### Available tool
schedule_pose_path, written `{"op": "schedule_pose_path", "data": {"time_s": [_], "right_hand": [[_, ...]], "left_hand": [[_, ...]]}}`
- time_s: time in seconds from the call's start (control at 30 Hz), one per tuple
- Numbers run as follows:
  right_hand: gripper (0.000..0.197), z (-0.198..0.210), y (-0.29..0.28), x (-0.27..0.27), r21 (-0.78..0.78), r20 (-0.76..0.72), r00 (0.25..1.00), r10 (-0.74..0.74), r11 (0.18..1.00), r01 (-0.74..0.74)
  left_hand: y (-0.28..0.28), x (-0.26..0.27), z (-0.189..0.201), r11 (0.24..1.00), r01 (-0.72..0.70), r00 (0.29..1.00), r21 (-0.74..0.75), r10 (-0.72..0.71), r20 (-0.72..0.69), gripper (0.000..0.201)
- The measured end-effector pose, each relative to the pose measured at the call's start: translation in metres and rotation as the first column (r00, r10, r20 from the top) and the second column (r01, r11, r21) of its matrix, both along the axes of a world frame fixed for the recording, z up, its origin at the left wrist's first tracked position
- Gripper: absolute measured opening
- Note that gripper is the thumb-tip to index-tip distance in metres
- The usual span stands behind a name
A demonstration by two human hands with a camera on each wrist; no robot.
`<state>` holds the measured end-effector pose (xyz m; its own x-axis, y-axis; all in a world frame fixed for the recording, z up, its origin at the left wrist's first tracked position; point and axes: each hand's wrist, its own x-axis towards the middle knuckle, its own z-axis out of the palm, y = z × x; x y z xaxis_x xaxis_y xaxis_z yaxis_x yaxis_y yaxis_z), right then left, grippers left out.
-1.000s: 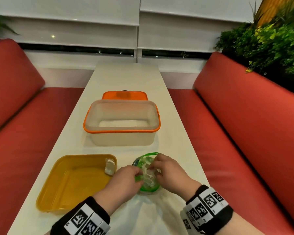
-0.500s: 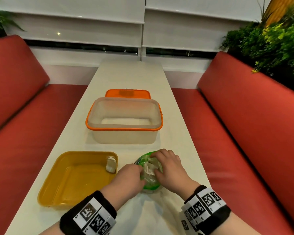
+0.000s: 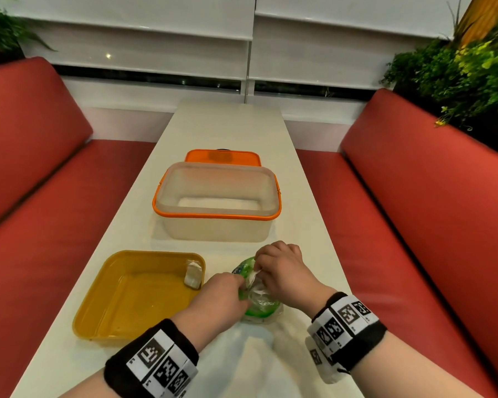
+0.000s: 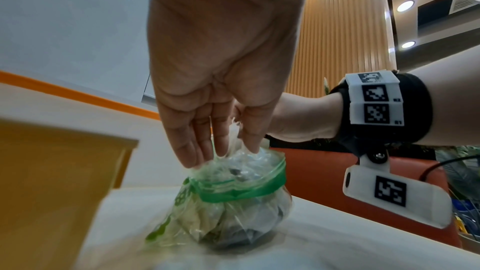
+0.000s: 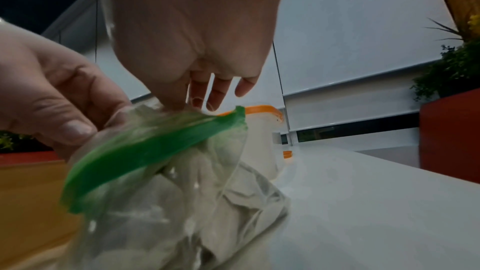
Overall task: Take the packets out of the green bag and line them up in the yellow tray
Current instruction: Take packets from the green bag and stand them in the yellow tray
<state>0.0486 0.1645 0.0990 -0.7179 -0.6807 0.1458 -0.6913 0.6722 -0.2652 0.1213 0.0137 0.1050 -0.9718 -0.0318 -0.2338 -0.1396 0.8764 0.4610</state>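
The green-rimmed clear bag [image 3: 260,307] stands on the white table [image 3: 227,124] between my hands, with pale packets bunched inside. My left hand [image 3: 242,285] grips the bag's left rim; in the left wrist view its fingers [image 4: 197,151] and thumb pinch the plastic above the green zip strip [image 4: 239,190]. My right hand [image 3: 258,271] pinches a crinkled white packet [image 3: 253,280] at the bag's mouth. To the left lies the yellow tray [image 3: 133,300], with one packet [image 3: 192,275] upright in its far right corner.
Just beyond the bag and tray stands a clear tub with an orange rim [image 3: 217,215], and an orange lid [image 3: 223,157] lies behind it. Red bench seats [image 3: 414,225] run along both long sides of the narrow table.
My right hand's fingers have come up from deep in the bag's mouth and now pinch a packet at the rim. My left hand has kept its hold on the bag.
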Motion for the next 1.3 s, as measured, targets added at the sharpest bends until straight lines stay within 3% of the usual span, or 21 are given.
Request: {"op": "schedule_pose_path", "data": {"time_s": [0.1, 0.2, 0.4, 0.47, 0.6, 0.7, 0.8, 0.9, 1.03, 1.3], "right_hand": [[0.014, 0.006, 0.0, 0.002, -0.096, 0.068, 0.998, -0.015, 0.995, 0.022], [0.025, 0.013, 0.0, 0.004, -0.211, 0.171, 0.984, -0.055, 0.973, 0.091], [0.011, 0.034, 0.008, -0.001, -0.385, 0.404, 0.913, -0.06, 0.894, 0.229], [0.015, 0.041, 0.009, -0.003, -0.394, 0.463, 0.885, -0.044, 0.885, 0.25], [0.019, 0.046, 0.009, -0.005, -0.383, 0.54, 0.84, -0.05, 0.874, 0.298], [0.01, 0.046, 0.006, -0.002, -0.452, 0.563, 0.826, -0.022, 0.829, 0.33], [0.028, 0.047, 0.002, 0.004, -0.454, 0.559, 0.828, -0.051, 0.817, 0.357], [0.034, 0.045, -0.004, 0.011, -0.485, 0.539, 0.836, -0.1, 0.775, 0.405], [0.032, 0.045, -0.01, 0.021, -0.528, 0.541, 0.834, -0.107, 0.729, 0.436], [0.006, 0.045, -0.03, 0.032, -0.587, 0.649, 0.76, 0.035, 0.659, 0.471]], "left_hand": [[0.001, 0.002, 0.003, 1.0, 0.002, 1.0, 0.012, -0.002, -0.005, 0.027], [0.002, 0.003, 0.006, 0.996, -0.037, 0.999, 0.082, 0.039, -0.019, 0.034], [0.0, -0.003, 0.015, 0.92, -0.103, 0.974, 0.378, 0.171, -0.151, 0.07], [0.0, -0.009, 0.017, 0.882, -0.072, 0.979, 0.466, 0.153, -0.138, 0.064], [0.003, -0.018, 0.021, 0.809, -0.064, 0.989, 0.585, 0.129, -0.07, 0.02], [0.005, -0.019, 0.024, 0.657, -0.145, 0.985, 0.739, 0.169, 0.042, 0.012], [0.005, -0.014, 0.028, 0.432, -0.209, 0.976, 0.877, 0.154, 0.157, 0.018], [0.002, -0.007, 0.029, 0.312, -0.229, 0.973, 0.922, 0.099, 0.208, 0.023], [-0.012, 0.005, 0.031, 0.096, -0.287, 0.958, 0.953, 0.003, 0.288, 0.027], [-0.038, 0.015, 0.029, 0.129, -0.302, 0.953, 0.945, 0.04, 0.299, 0.024]]}}
